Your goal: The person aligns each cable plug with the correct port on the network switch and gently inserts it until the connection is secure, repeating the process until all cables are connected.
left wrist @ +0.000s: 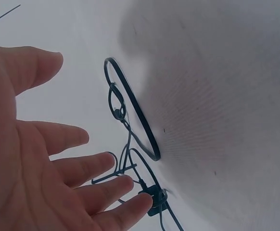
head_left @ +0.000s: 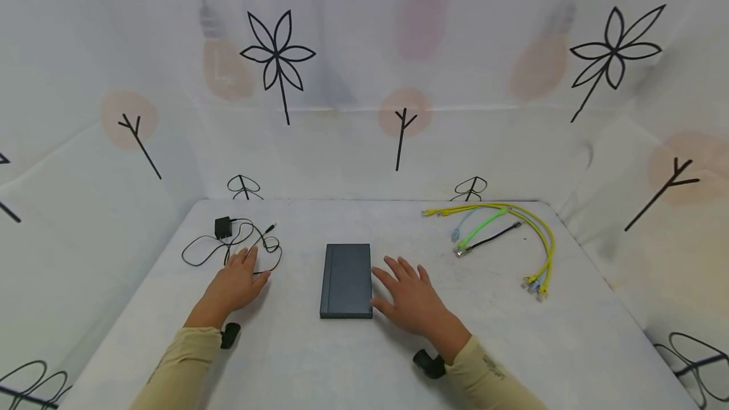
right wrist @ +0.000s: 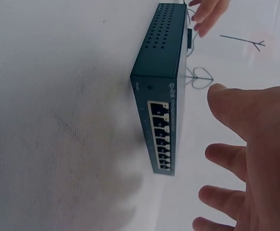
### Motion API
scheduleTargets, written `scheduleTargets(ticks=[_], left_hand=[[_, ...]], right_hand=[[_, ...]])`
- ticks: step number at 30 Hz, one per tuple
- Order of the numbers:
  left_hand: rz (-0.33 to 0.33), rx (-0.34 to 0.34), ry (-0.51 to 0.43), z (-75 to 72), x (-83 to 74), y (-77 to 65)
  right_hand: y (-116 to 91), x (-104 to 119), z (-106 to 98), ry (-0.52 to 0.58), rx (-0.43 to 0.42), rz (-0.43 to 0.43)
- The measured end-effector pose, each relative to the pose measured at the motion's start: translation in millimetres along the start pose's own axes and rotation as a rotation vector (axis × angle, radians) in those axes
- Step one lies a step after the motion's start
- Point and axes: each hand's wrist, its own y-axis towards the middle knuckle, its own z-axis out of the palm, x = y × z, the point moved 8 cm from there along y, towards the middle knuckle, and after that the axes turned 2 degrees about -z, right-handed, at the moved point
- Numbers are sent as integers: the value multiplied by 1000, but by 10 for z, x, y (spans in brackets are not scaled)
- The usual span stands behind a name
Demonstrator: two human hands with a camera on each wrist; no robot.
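A dark network switch lies flat at the middle of the white table. Its row of ports faces the right hand in the right wrist view. The right hand hovers at the switch's right side, fingers spread and holding nothing, thumb and fingertips close to that edge. On the left, a black power adapter lies with its thin cord in loose loops. The left hand is over the near part of these loops with fingers extended, and in the left wrist view its palm shows nothing held.
At the back right lie several network cables: long yellow cables, a short green cable, a black cable and a light blue one. White cloth with printed flowers hangs behind and beside the table.
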Motion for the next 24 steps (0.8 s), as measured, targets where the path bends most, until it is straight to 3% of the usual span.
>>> scheduleTargets(ticks=[7,24], left_hand=[[-39,50,-20,77,63,77],[-68,87,-18,119,132,179]], right_hand=[[17,90,11,6,13,-17],[62,305,103,-5,36,-83]])
